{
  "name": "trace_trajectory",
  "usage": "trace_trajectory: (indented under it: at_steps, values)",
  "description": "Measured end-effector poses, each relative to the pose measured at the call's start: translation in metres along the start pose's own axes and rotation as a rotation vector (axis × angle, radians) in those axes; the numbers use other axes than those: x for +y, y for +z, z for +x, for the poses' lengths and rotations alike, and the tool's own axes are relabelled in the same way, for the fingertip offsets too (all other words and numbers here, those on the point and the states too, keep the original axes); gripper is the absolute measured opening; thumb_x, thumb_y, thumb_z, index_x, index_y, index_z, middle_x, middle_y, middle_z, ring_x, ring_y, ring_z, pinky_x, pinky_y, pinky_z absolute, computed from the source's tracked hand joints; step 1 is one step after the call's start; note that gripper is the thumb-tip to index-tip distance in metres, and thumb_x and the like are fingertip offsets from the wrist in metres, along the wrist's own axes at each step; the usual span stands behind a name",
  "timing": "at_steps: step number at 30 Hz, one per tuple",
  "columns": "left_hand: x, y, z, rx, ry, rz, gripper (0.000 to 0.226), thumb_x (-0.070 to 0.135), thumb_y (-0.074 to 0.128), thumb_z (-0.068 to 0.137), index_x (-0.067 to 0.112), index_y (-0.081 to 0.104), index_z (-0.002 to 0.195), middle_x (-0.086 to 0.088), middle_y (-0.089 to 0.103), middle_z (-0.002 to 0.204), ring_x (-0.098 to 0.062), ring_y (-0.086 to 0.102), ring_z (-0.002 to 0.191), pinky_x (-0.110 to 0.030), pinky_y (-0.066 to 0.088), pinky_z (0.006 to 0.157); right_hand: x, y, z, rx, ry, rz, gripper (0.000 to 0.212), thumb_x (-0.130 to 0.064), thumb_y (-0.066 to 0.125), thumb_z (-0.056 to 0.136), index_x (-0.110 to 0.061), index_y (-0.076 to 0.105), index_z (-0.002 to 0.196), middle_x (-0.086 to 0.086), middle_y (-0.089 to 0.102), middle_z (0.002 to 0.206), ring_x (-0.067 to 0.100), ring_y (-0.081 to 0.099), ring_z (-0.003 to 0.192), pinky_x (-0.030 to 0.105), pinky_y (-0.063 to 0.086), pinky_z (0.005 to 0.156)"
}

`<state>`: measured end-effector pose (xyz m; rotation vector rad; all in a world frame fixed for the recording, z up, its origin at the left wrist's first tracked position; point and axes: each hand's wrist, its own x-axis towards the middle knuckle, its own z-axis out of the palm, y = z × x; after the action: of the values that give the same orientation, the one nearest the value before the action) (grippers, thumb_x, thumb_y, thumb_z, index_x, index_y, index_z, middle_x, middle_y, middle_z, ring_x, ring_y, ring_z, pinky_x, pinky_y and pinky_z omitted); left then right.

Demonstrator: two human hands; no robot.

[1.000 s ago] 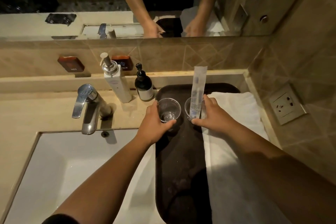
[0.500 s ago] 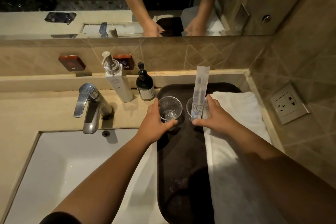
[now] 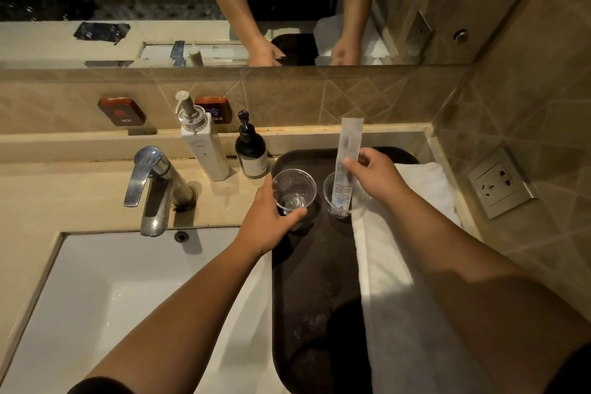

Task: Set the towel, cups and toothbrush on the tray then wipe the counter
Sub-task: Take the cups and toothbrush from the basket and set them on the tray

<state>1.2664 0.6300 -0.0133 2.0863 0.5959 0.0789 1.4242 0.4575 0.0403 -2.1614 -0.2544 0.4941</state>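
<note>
A dark oval tray (image 3: 313, 281) lies on the counter right of the sink. A white towel (image 3: 415, 313) is laid along its right side. Two clear plastic cups stand at the tray's far end. My left hand (image 3: 271, 221) grips the left cup (image 3: 294, 190). The right cup (image 3: 335, 197) holds a wrapped toothbrush (image 3: 347, 163) standing upright. My right hand (image 3: 377, 174) has risen off that cup and pinches the toothbrush wrapper about halfway up.
A white pump bottle (image 3: 203, 145) and a dark pump bottle (image 3: 252, 150) stand just left of the tray. The chrome tap (image 3: 153, 185) overhangs the white sink (image 3: 128, 297). A wall socket (image 3: 500, 184) is on the right. The mirror above reflects both arms.
My right hand has moved up from the right cup's side and now holds the toothbrush wrapper. My left hand stays on the left cup.
</note>
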Motion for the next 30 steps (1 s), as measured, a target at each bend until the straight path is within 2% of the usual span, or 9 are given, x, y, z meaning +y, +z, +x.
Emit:
trace_trajectory:
  at_steps: [3,5,10,13,16,20,22,26,30]
  values:
    - [0.003,-0.002,0.000,0.005,-0.018,-0.014,0.097,0.056,0.077,0.074,0.031,0.022,0.150,0.001,0.041,0.152,-0.022,0.045,0.134,-0.044,0.044,0.106,-0.004,-0.004,0.001,0.039,-0.038,-0.055,0.016,-0.034,0.059,0.093,-0.020,0.067,0.094,-0.002,0.069,0.094,0.011,0.062,0.083,0.023,0.042,0.060]
    - [0.006,-0.004,-0.002,0.005,-0.030,-0.011,0.097,0.055,0.078,0.075,0.030,0.022,0.150,0.000,0.039,0.152,-0.023,0.044,0.134,-0.046,0.045,0.106,-0.010,-0.011,-0.007,0.058,-0.080,-0.059,0.018,-0.031,0.060,0.093,-0.016,0.067,0.085,0.001,0.068,0.086,0.013,0.062,0.079,0.026,0.043,0.060]
    - [0.019,-0.018,-0.021,0.154,-0.010,-0.007,0.081,0.050,0.068,0.086,0.029,0.025,0.151,0.000,0.035,0.155,-0.019,0.036,0.139,-0.029,0.028,0.102,-0.040,-0.041,-0.047,0.098,-0.245,0.149,0.016,-0.025,0.062,0.092,-0.012,0.066,0.084,0.011,0.069,0.084,0.025,0.065,0.078,0.037,0.052,0.073]
    - [0.040,-0.027,-0.045,0.237,0.067,-0.083,0.055,0.047,0.054,0.095,0.029,0.039,0.144,0.006,0.047,0.146,-0.003,0.042,0.127,-0.023,0.032,0.101,-0.055,-0.051,-0.081,0.066,-0.305,0.235,0.012,-0.026,0.063,0.092,-0.018,0.067,0.084,0.002,0.071,0.082,0.017,0.070,0.079,0.024,0.058,0.069]
    - [0.064,-0.031,-0.079,0.094,0.115,-0.216,0.046,0.054,0.046,0.093,0.033,0.052,0.133,0.018,0.058,0.126,0.012,0.051,0.111,-0.017,0.042,0.091,-0.062,-0.046,-0.110,-0.047,-0.318,0.262,0.016,-0.022,0.062,0.093,-0.022,0.068,0.078,-0.002,0.071,0.072,0.014,0.068,0.068,0.024,0.057,0.063]
    - [0.077,-0.034,-0.116,-0.158,0.104,-0.255,0.031,0.052,0.042,0.097,0.037,0.063,0.116,0.019,0.068,0.106,0.005,0.061,0.100,-0.029,0.053,0.088,-0.065,-0.030,-0.134,-0.133,-0.293,0.262,0.019,-0.023,0.062,0.093,-0.022,0.066,0.075,-0.006,0.070,0.067,0.009,0.067,0.061,0.023,0.054,0.058]
    - [0.074,-0.036,-0.131,-0.232,0.081,-0.280,0.020,0.045,0.048,0.099,0.037,0.066,0.104,0.020,0.070,0.100,0.004,0.064,0.095,-0.027,0.056,0.083,-0.064,-0.022,-0.142,-0.158,-0.274,0.258,0.019,-0.026,0.061,0.093,-0.024,0.066,0.075,-0.008,0.070,0.069,0.010,0.068,0.062,0.023,0.054,0.058]
    - [0.056,-0.030,-0.157,-0.269,0.038,-0.299,0.019,0.036,0.055,0.098,0.025,0.070,0.094,0.011,0.072,0.093,-0.004,0.068,0.085,-0.019,0.054,0.070,-0.047,-0.003,-0.155,-0.221,-0.171,0.272,0.021,-0.029,0.061,0.092,-0.025,0.066,0.072,-0.002,0.072,0.071,0.013,0.070,0.065,0.023,0.054,0.057]
    - [0.027,-0.007,-0.181,-0.263,-0.057,-0.188,0.025,0.036,0.055,0.097,0.021,0.065,0.080,0.005,0.065,0.073,-0.003,0.059,0.064,-0.029,0.052,0.064,-0.001,0.029,-0.163,-0.225,0.045,0.212,0.023,-0.024,0.063,0.089,-0.014,0.063,0.068,-0.001,0.063,0.058,0.012,0.062,0.057,0.025,0.052,0.054]
